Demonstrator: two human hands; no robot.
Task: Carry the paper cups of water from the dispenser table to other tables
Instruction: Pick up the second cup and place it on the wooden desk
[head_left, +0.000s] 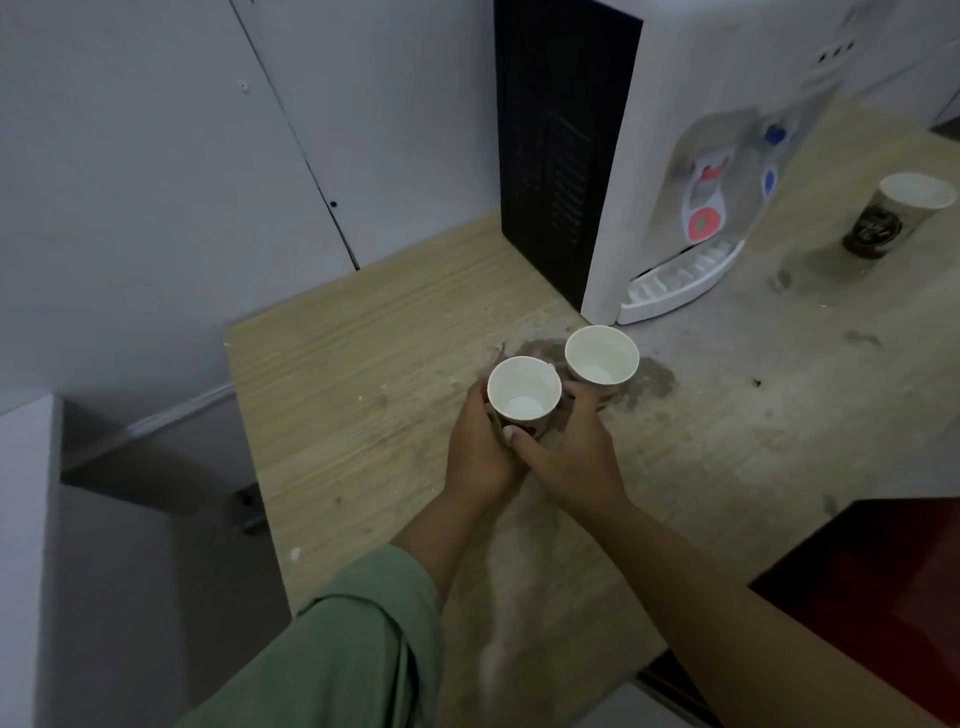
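Two paper cups stand close together on the wooden dispenser table (374, 332). My left hand (480, 457) wraps around the nearer left cup (523, 391). My right hand (576, 447) has its fingers around the base of the right cup (601, 356), its thumb reaching toward the left cup. Both cups look white inside, and a wet patch darkens the table under them. The white water dispenser (691, 156) stands just behind. A third paper cup (896, 213) with a dark print stands at the far right of the table.
Grey wall panels (156, 156) close off the left side and back. The table's left edge drops to a gap with a grey ledge (31, 519). A dark red surface (883, 582) lies at the lower right. My green sleeve (353, 649) fills the bottom centre.
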